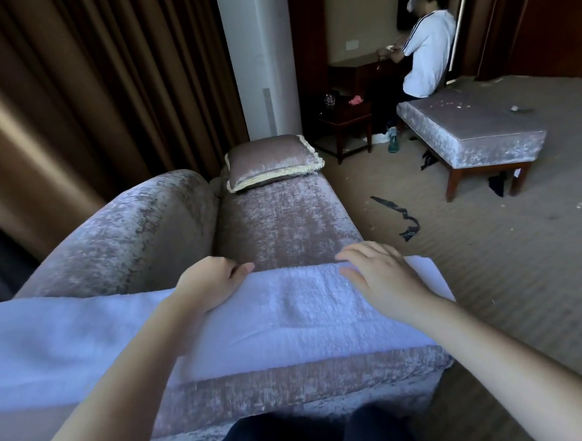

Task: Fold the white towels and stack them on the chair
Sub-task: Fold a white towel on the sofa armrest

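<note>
A white towel (288, 318) lies spread across the seat of a mauve velvet chair (283, 220), its left part draped over the armrest. My left hand (212, 281) rests on the towel's far edge, fingers curled over it with the thumb out. My right hand (380, 276) lies flat on the towel near its far right corner, fingers straight and slightly spread.
A velvet cushion (273, 162) sits at the far end of the seat. Brown curtains (91, 96) hang on the left. A velvet ottoman (473, 126) stands on the carpet at right, with a seated person (425, 51) behind it. Dark cloth scraps (400, 218) lie on the carpet.
</note>
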The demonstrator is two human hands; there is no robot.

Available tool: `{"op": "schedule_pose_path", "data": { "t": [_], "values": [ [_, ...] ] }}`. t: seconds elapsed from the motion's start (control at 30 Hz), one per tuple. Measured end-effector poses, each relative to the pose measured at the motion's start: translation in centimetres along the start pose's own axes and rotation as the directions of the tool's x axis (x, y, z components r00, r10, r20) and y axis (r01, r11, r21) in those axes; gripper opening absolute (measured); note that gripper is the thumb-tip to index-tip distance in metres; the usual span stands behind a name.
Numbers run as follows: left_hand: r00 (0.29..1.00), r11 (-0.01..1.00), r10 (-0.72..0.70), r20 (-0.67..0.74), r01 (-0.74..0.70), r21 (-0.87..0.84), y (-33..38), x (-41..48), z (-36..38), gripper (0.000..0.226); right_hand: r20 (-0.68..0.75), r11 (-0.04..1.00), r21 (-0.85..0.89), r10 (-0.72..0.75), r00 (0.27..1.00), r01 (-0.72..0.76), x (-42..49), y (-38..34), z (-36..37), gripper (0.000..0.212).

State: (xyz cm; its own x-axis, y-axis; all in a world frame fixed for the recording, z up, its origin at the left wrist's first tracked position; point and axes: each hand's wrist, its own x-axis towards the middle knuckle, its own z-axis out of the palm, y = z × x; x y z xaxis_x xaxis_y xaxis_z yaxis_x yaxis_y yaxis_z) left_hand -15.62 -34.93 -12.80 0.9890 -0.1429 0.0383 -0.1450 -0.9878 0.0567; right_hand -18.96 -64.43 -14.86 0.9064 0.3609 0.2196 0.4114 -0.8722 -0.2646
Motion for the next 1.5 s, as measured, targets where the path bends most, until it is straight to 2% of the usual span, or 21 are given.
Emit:
{"op": "schedule_pose_path", "data": {
  "t": [0.07, 0.17, 0.33, 0.4, 0.47, 0.57, 0.7, 0.8, 0.87, 1.13, 1.3, 1.4, 1.5],
  "values": [
    [0.999, 0.999, -0.054, -0.005, 0.054, 0.007, -2.1, -0.6, -0.1, 0.056, 0.065, 0.998, 0.013, -0.056, 0.996, 0.056, -0.4, -2.1, 0.8, 0.047],
    [0.990, 0.990, -0.136, -0.035, 0.135, -0.037, -4.3, -0.6, -0.2, 0.065, 0.144, 1.000, 0.004, -0.031, 0.989, 0.031, -1.0, -2.8, 2.0, 0.052],
    [0.995, 0.990, -0.100, -0.019, 0.098, -0.102, -4.3, -0.1, -0.2, 0.068, 0.183, 1.000, -0.025, 0.008, 0.983, -0.004, -0.9, -3.3, 1.9, 0.057],
    [0.996, 0.989, -0.087, 0.006, 0.087, -0.121, -5.2, -0.3, -0.9, 0.072, 0.168, 1.000, -0.027, 0.009, 0.986, -0.005, -0.5, -4.4, 1.6, 0.059],
    [0.995, 0.989, -0.089, 0.039, 0.093, -0.114, -7.1, -0.9, -1.6, 0.072, 0.102, 0.999, -0.009, -0.039, 0.994, 0.040, 0.7, -6.4, 1.5, 0.051],
    [0.995, 0.996, -0.085, 0.057, 0.083, 0.037, -11.3, -2.9, -2.3, 0.065, 0.032, 0.989, 0.044, -0.142, 0.989, 0.140, 3.6, -10.5, 2.4, 0.043],
    [0.998, 0.998, -0.039, -0.050, 0.041, 0.050, -16.5, -6.1, -2.0, 0.055, 0.060, 0.979, 0.034, -0.205, 0.977, 0.203, 7.6, -15.3, 5.0, 0.040],
    [0.993, 0.998, -0.035, -0.116, 0.040, 0.043, -18.7, -7.3, -2.3, 0.052, 0.159, 0.987, 0.051, -0.156, 0.975, 0.150, 8.7, -16.9, 6.2, 0.038],
    [0.989, 0.996, -0.059, -0.139, 0.067, 0.057, -19.6, -7.0, -3.0, 0.060, 0.214, 0.989, 0.112, -0.122, 0.969, 0.100, 8.7, -16.8, 6.6, 0.037],
    [0.974, 0.989, -0.126, -0.191, 0.138, 0.055, -22.4, -6.0, -4.8, 0.057, 0.193, 0.989, 0.091, -0.130, 0.972, 0.114, 8.9, -16.9, 6.5, 0.040],
    [0.926, 0.935, -0.325, -0.191, 0.345, 0.084, -28.3, -8.9, -5.8, 0.069, 0.228, 0.977, 0.188, -0.140, 0.964, 0.098, 9.6, -17.5, 6.6, 0.036],
    [0.891, 0.900, -0.417, -0.177, 0.432, 0.054, -29.4, -9.1, -5.0, 0.068, 0.221, 0.976, 0.202, -0.122, 0.968, 0.077, 9.6, -17.1, 7.3, 0.036],
    [0.906, 0.896, -0.315, -0.282, 0.382, 0.226, -29.1, -8.4, -4.8, 0.053, 0.216, 0.972, 0.229, -0.096, 0.972, 0.045, 9.5, -16.5, 7.2, 0.034]
  ]
}}
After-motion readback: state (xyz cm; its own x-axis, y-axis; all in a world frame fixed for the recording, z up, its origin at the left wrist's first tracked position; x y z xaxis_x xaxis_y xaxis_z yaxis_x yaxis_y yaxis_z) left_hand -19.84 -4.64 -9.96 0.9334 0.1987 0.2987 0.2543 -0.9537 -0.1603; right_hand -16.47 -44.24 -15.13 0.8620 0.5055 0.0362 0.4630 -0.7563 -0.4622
